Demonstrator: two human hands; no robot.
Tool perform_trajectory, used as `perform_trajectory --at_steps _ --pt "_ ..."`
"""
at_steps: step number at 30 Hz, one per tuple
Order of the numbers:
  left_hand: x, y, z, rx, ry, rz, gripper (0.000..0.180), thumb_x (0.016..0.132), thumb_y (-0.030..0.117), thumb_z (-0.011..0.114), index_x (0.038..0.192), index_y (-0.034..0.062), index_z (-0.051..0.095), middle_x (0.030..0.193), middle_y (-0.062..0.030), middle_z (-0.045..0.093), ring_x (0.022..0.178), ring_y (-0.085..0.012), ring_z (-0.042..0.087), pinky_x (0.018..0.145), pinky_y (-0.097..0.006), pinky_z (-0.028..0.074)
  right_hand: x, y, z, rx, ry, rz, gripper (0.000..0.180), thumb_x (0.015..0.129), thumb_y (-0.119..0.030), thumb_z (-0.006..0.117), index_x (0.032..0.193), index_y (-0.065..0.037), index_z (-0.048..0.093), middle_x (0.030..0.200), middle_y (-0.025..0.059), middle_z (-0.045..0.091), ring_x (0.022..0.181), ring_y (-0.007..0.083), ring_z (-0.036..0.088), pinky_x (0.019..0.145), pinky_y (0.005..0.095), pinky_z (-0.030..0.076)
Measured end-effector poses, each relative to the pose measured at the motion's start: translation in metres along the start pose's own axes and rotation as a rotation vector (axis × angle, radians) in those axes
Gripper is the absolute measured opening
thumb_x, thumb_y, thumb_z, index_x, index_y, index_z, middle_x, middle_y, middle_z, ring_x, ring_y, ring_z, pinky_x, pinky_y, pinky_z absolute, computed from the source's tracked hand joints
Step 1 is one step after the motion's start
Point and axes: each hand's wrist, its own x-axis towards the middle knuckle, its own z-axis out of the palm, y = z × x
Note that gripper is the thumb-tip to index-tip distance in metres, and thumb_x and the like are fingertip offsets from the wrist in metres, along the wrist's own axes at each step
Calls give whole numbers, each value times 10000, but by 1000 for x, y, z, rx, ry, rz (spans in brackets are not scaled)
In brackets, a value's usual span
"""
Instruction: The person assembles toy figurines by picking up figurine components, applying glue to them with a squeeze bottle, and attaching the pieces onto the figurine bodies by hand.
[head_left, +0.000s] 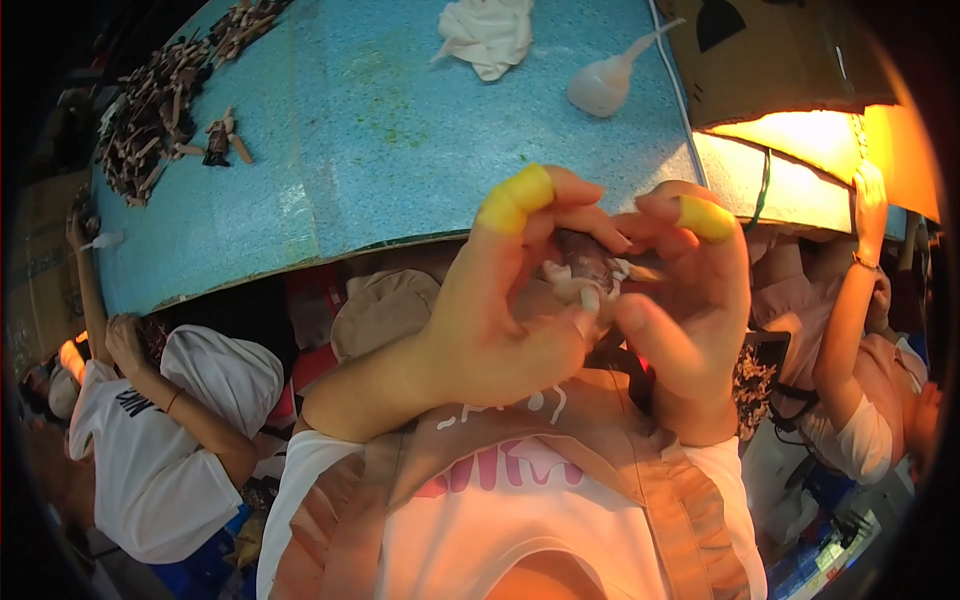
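My left hand and my right hand are raised close together near the table's front edge. Both pinch a small brown and cream figure part between their fingertips. A yellow rubber cot covers the left index fingertip and another covers a right fingertip. The part is mostly hidden by my fingers.
A blue speckled table carries a heap of small brown parts at the far left, a white cloth and a white squeeze bottle. A lit lamp under cardboard glows at the right. Other people work on both sides.
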Motion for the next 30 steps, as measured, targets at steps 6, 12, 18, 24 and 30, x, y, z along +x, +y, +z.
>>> perform_trajectory --at_steps 6,12,18,24,30 --pt "11 5 0 -402 31 -270 580 769 107 553 1267 48 261 1043 -200 512 957 -212 525 823 -276 419 3 15 -19 113 211 -123 458 826 -159 568 1213 7 388 1215 126 444 1072 215 481 884 316 355" --pt "7 15 -7 -490 102 -296 574 739 33 543 1249 55 280 1006 -196 523 927 -254 549 815 -307 437 25 24 -14 48 267 -94 433 844 -99 526 1235 3 372 1243 109 431 1096 216 460 885 315 353" --pt "3 18 -30 -520 162 -267 521 732 -21 514 1204 50 304 977 -193 537 903 -280 562 774 -354 468 59 32 -11 -647 231 -209 620 763 -59 599 1298 1 292 1309 151 358 1128 258 427 895 357 340" --pt "16 42 -68 -238 204 -336 506 776 143 551 1214 52 315 1001 -183 545 884 -301 588 759 -369 482 82 51 -13 -643 255 -312 524 744 -39 601 1222 35 397 1010 167 555 911 263 518 828 344 395" --pt "48 60 -123 87 313 -301 402 895 311 449 1217 78 391 978 -99 578 906 -215 575 827 -424 453 86 53 -19 -777 300 -395 272 726 -75 606 988 -22 555 821 141 569 740 299 547 668 387 434"
